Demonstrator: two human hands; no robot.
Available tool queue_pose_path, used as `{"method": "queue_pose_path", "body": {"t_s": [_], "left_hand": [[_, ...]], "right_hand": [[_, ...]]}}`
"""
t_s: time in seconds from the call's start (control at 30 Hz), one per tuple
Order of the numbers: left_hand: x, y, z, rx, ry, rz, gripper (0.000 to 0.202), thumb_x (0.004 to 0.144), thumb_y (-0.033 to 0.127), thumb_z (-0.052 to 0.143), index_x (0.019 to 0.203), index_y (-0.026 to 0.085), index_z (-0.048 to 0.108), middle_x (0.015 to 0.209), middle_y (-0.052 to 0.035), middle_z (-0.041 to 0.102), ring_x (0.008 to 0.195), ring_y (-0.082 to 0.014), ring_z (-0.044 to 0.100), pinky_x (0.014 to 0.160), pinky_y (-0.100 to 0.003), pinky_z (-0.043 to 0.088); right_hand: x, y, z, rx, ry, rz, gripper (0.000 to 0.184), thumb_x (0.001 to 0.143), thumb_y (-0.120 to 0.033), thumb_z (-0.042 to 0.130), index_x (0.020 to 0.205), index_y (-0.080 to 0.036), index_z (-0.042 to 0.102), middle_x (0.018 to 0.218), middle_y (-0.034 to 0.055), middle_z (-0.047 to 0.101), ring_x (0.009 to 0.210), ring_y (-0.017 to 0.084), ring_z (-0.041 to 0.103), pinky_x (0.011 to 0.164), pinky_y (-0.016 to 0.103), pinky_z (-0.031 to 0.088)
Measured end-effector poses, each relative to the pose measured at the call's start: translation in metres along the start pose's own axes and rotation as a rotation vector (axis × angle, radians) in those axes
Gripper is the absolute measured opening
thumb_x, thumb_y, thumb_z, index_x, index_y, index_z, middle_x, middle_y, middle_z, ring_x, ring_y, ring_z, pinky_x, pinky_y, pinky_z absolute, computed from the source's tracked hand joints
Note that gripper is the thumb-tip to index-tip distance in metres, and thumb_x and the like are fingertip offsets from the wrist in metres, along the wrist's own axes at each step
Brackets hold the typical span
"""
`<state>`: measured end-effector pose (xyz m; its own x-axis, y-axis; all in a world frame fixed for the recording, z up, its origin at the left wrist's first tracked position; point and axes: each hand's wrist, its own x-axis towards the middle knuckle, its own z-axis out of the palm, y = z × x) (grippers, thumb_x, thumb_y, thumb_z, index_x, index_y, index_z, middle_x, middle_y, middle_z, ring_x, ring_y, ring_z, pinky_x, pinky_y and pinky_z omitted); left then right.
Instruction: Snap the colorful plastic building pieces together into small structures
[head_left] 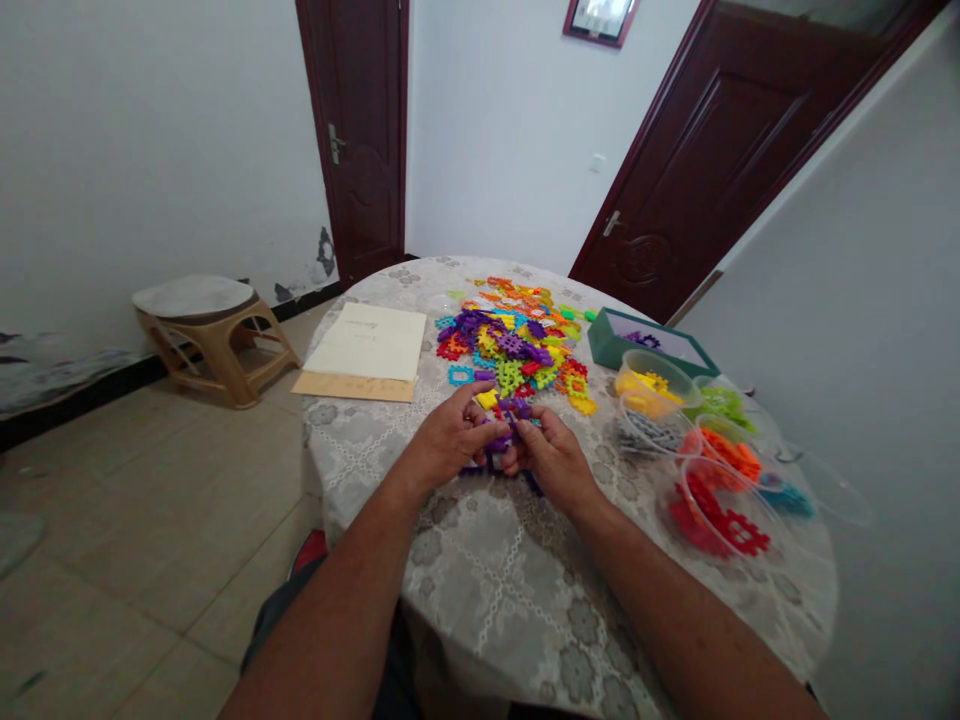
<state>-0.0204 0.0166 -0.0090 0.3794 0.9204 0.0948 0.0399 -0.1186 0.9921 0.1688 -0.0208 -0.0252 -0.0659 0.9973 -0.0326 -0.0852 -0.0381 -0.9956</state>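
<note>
My left hand (461, 437) and my right hand (551, 455) meet at the near side of a heap of toy pieces. Between them are purple interlocking plastic pieces (511, 412), pinched by the fingers of both hands. Whether these pieces are joined cannot be made out. More purple bits show under my hands, partly hidden by them. Just beyond lies the mixed heap of notched plastic pieces (510, 345) in purple, yellow, green, orange, red and blue.
The round table (495, 600) has a patterned cloth. On the right stand a green box (611, 345) with purple pieces and several clear tubs, one with red pieces (716, 520). Paper sheets (367, 340) lie on the left. A stool (217, 335) stands on the floor.
</note>
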Motion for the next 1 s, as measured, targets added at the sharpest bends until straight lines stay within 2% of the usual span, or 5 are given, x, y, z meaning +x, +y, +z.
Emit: {"method": "queue_pose_path", "body": {"t_s": [0.23,0.4,0.53,0.7,1.0], "left_hand": [[0.000,0.003,-0.009,-0.145,-0.065,-0.055,0.068,0.083,0.033,0.080,0.148,0.024,0.059,0.088,0.0013,0.069,0.069,-0.0147,0.070,0.067,-0.028,0.057],[-0.004,0.004,-0.012,-0.066,-0.162,-0.087,0.030,0.088,0.038,0.076,0.110,0.018,0.075,0.081,-0.0019,0.074,0.061,-0.0124,0.065,0.059,-0.024,0.053],[0.000,0.006,-0.015,-0.215,0.076,-0.093,0.025,0.091,0.039,0.074,0.101,0.017,0.068,0.091,-0.0056,0.075,0.077,-0.0177,0.074,0.064,-0.028,0.061],[0.006,0.008,-0.024,-0.412,0.369,-0.071,0.023,0.095,0.035,0.069,0.108,0.016,0.063,0.097,-0.0092,0.078,0.086,-0.0193,0.078,0.068,-0.028,0.064],[0.004,0.004,-0.022,-0.354,0.354,-0.166,0.034,0.095,0.031,0.069,0.125,0.015,0.066,0.092,-0.0093,0.079,0.076,-0.0180,0.077,0.063,-0.028,0.064]], "right_hand": [[0.000,-0.002,-0.003,-0.116,-0.008,-0.046,0.038,0.091,-0.060,0.071,0.103,-0.024,0.064,0.087,0.0013,0.076,0.057,0.015,0.066,0.051,0.028,0.056],[-0.002,-0.003,-0.008,-0.194,-0.051,-0.085,0.035,0.098,-0.058,0.062,0.107,-0.025,0.069,0.083,0.0013,0.073,0.059,0.017,0.065,0.053,0.030,0.054],[-0.001,0.001,-0.009,-0.514,-0.003,-0.279,0.037,0.105,-0.044,0.052,0.134,-0.026,0.065,0.116,0.0099,0.076,0.091,0.024,0.074,0.078,0.041,0.062],[0.005,0.013,0.001,-1.087,-0.096,-0.555,0.046,0.103,-0.026,0.054,0.148,-0.024,0.059,0.158,0.0135,0.055,0.144,0.031,0.051,0.121,0.054,0.041],[0.014,0.019,0.006,-1.334,-0.111,-0.514,0.033,0.105,-0.026,0.049,0.129,-0.020,0.069,0.119,0.0157,0.073,0.114,0.032,0.062,0.107,0.049,0.047]]}}
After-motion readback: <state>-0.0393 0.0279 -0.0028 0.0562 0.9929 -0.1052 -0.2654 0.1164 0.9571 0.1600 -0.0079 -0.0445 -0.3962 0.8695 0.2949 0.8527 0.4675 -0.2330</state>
